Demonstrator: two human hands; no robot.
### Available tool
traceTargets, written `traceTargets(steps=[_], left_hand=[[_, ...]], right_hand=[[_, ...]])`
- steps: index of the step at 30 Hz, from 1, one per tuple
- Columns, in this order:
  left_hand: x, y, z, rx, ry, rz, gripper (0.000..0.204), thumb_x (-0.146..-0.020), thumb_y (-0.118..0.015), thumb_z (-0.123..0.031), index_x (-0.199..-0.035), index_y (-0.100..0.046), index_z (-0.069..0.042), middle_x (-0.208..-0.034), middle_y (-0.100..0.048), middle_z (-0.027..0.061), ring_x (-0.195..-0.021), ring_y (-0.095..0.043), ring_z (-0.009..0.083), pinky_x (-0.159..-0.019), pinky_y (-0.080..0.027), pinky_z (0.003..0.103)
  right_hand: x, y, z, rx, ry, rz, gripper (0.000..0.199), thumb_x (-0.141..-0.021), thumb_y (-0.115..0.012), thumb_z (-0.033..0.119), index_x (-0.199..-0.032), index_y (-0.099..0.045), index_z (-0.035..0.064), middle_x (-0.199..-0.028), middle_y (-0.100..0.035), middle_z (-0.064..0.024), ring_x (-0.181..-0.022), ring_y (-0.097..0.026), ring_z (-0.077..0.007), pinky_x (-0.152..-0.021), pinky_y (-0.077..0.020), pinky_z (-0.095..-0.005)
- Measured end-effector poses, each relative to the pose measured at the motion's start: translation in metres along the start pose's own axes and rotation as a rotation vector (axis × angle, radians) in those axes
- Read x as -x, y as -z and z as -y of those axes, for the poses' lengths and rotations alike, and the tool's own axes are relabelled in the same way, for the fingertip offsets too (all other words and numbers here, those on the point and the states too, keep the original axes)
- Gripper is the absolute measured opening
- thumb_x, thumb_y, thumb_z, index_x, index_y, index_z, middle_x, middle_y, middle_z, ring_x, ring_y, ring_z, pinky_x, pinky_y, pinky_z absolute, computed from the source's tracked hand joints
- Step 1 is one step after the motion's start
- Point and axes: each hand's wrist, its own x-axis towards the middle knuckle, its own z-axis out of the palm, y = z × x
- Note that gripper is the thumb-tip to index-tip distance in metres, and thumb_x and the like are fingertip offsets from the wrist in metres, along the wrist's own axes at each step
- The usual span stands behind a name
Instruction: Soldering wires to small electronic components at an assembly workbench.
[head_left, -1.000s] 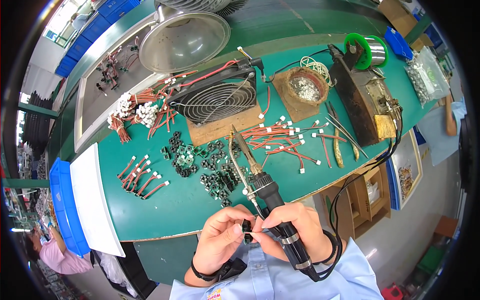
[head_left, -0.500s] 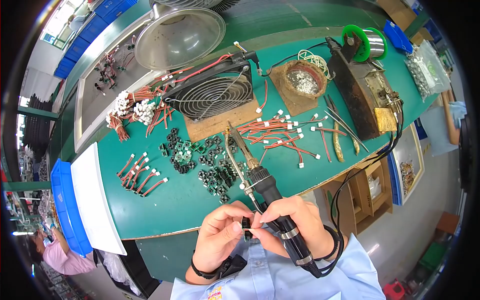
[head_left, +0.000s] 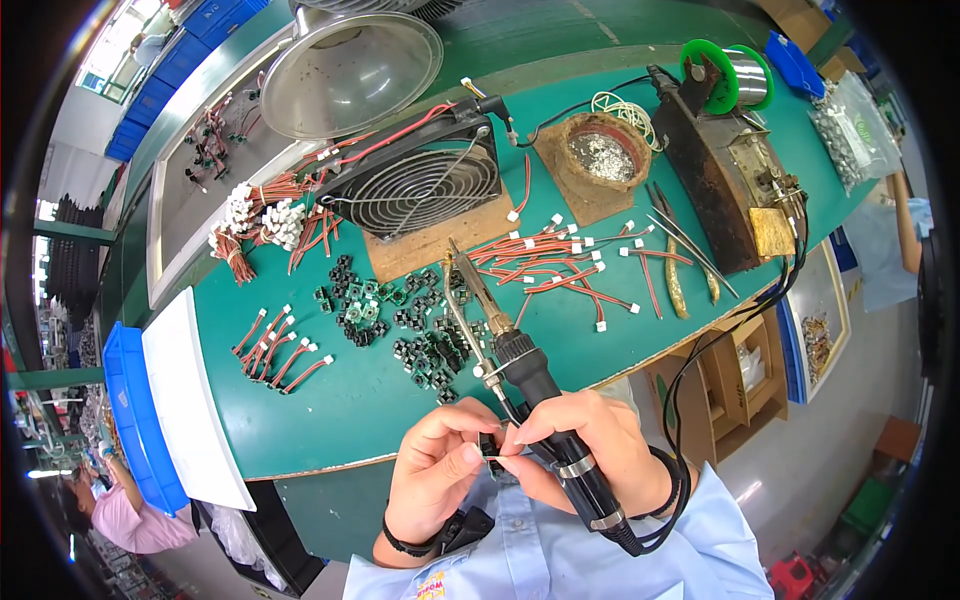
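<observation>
Close to my body, my left hand pinches a small black square component between thumb and fingers. My right hand is closed around a black-handled soldering iron with a thin metal tube along its side. Its thumb and finger also meet at the component, where a thin wire shows. The iron's tip points away from me, over the green table. Beyond my hands lies a pile of similar black and green components. Red-and-black wires with white plugs are spread to its right, and a smaller wire group lies left.
A black fan stands on a board behind the pile. Farther right are a round pot, pliers, a dark metal box and a solder spool. A white board and blue tray border the left.
My hands, the component and the iron keep nearly the same pose. The whole view has shifted slightly. At the right edge, another person's arm has come further into view.
</observation>
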Motion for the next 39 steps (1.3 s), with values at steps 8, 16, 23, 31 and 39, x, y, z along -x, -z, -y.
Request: traceTargets(steps=[8, 16, 23, 31, 39], left_hand=[[0.0, -0.002, -0.005, -0.01, 0.015, 0.021, 0.017, -0.086, -0.056, -0.006, -0.1, -0.054, 0.003, -0.099, -0.055, 0.0128, -0.092, -0.054, 0.0189, -0.082, -0.042, 0.031], [-0.001, 0.001, -0.01, -0.075, 0.043, 0.048, 0.012, -0.084, -0.055, 0.0, -0.096, -0.052, 0.002, -0.099, -0.055, 0.014, -0.091, -0.055, 0.0186, -0.083, -0.043, 0.032], [-0.008, -0.004, -0.011, -0.124, -0.01, 0.032, 0.011, -0.084, -0.053, 0.003, -0.093, -0.048, 0.0, -0.1, -0.057, 0.0162, -0.091, -0.056, 0.0191, -0.083, -0.044, 0.032], [-0.024, -0.011, -0.011, -0.252, -0.11, -0.262, 0.01, -0.081, -0.056, -0.004, -0.086, -0.047, -0.002, -0.093, -0.062, 0.017, -0.085, -0.058, 0.0191, -0.08, -0.044, 0.031], [-0.029, 0.004, -0.004, -0.25, -0.23, -0.262, 0.01, -0.086, -0.052, 0.004, -0.091, -0.046, -0.002, -0.101, -0.062, 0.0185, -0.094, -0.059, 0.0182, -0.083, -0.045, 0.031]], right_hand=[[-0.001, 0.003, 0.0, -0.026, -0.027, 0.027, 0.039, -0.068, -0.074, -0.004, -0.097, -0.05, 0.0046, -0.081, -0.063, -0.0064, -0.072, -0.066, -0.0176, -0.062, -0.0501, -0.0254], [-0.007, 0.012, -0.001, -0.114, -0.084, 0.107, 0.038, -0.07, -0.074, -0.002, -0.098, -0.05, 0.0055, -0.081, -0.063, -0.0061, -0.074, -0.066, -0.0173, -0.064, -0.0502, -0.0256], [-0.006, 0.013, -0.005, -0.045, -0.073, 0.018, 0.036, -0.072, -0.07, -0.001, -0.102, -0.051, 0.0069, -0.08, -0.061, -0.0056, -0.068, -0.06, -0.0195, -0.058, -0.0461, -0.0272], [0.018, 0.037, -0.013, 0.321, 0.098, -0.269, 0.043, -0.074, -0.074, 0.024, -0.106, -0.051, 0.0064, -0.079, -0.062, -0.0048, -0.07, -0.057, -0.0187, -0.077, -0.0408, -0.0351], [0.043, 0.04, -0.008, 0.521, 0.15, 0.082, 0.042, -0.057, -0.08, 0.024, -0.095, -0.065, 0.0159, -0.068, -0.059, 0.0025, -0.063, -0.056, -0.0125, -0.085, -0.0304, -0.0352]])
